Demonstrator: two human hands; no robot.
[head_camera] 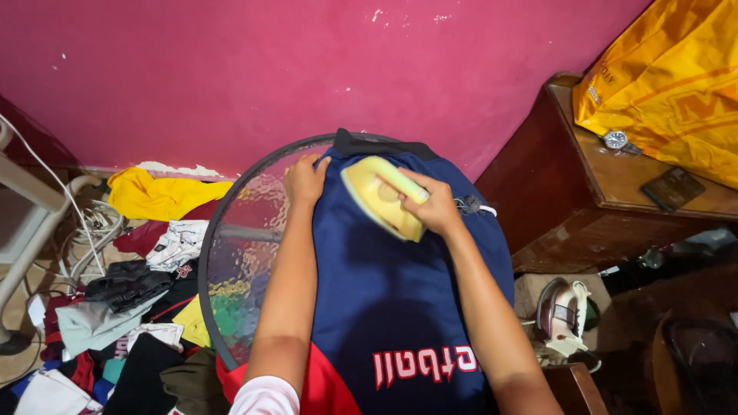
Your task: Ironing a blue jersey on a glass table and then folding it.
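Note:
A navy blue shirt (400, 292) with a black collar and red trim lies spread over a round glass table (246, 253). My right hand (434, 204) grips the handle of a pale yellow clothes iron (377, 201), which rests on the shirt near the collar. My left hand (305, 180) presses flat on the shirt's upper left edge, beside the iron.
A heap of mixed clothes (131, 307) covers the floor at left, with a yellow garment (157, 196) by the pink wall. A wooden cabinet (607, 192) at right carries a yellow bag (676, 84), a wristwatch (615, 140) and a dark phone (673, 188). A second iron (561, 311) sits below it.

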